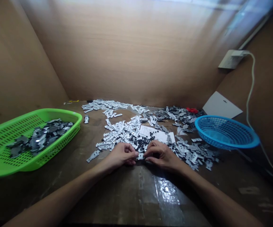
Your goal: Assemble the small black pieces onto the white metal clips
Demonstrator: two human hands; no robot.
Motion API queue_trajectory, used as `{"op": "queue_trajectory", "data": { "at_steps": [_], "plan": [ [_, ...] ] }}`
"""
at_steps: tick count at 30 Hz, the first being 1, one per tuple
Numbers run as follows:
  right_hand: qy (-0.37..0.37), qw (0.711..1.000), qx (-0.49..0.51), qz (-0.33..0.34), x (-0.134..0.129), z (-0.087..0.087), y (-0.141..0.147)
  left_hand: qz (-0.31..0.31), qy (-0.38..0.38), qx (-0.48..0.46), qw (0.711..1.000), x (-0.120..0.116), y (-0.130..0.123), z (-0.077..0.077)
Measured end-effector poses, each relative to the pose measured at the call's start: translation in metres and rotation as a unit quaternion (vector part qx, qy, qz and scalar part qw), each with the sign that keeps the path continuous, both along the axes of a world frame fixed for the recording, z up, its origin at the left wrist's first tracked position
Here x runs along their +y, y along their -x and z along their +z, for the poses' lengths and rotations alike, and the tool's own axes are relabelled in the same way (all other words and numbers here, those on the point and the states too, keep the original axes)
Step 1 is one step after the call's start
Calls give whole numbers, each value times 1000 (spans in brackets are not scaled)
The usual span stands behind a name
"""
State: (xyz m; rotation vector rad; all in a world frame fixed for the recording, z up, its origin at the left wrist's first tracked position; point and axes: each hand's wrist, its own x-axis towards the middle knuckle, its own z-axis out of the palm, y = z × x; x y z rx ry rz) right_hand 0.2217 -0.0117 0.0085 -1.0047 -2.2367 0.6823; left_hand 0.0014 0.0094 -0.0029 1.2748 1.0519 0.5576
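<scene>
1. Already in a basket: a bright green perforated plastic basket (44,111), well to the left of the left fingers, holds a pile of dark grey stamped metal pieces (39,138).
2. Still loose: a scattered heap of pale stamped metal pieces (124,135) lies just beyond the fingers. More grey metal pieces (193,154) spread just right of the right fingers, and a darker cluster of metal pieces (179,115) lies farther ahead.
3. Beyond the right fingers, a round blue plastic mesh basket (230,147) sits tilted, and ahead of the fingers lies a white printed paper sheet (155,134).
4. The left hand (121,154) and right hand (162,154) rest low over a worn wooden table (136,192), forearms angled inward from either side.
5. The fingertips of both hands come together, apparently pinching a small pale metal piece (140,156) between them, though the fingers partly hide it.
</scene>
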Motion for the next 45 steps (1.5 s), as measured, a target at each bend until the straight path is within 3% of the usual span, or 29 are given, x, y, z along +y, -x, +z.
{"op": "queue_trajectory", "data": {
  "at_steps": [3,7,10,14,18,25,32,37,41,45],
  "plan": [
    [21,999,27,-8,2,4,-3,11,-8,7,1000,1,0,1],
    [53,992,50,-102,6,6,-6,20,-37,6,999,0,-1,2],
    [130,981,55,-133,7,2,-5,26,-79,2,997,-1,-2,1],
    [248,959,91,-108,6,-10,-1,20,-112,-1,994,-4,-3,2],
    [297,940,126,-110,7,-16,-1,8,-39,-6,999,-4,-3,7],
    [311,932,136,-126,8,-14,-4,-17,89,-41,995,-3,2,10],
    [263,951,88,-138,10,-8,-8,-12,116,-53,992,-1,4,7],
    [51,990,-74,-111,6,6,-17,14,111,-69,991,3,8,2],
    [-34,969,-220,-107,2,2,-17,18,105,-80,991,4,10,3],
    [-42,962,-245,-112,3,-4,-16,21,104,-79,991,3,9,4]
  ]
}}
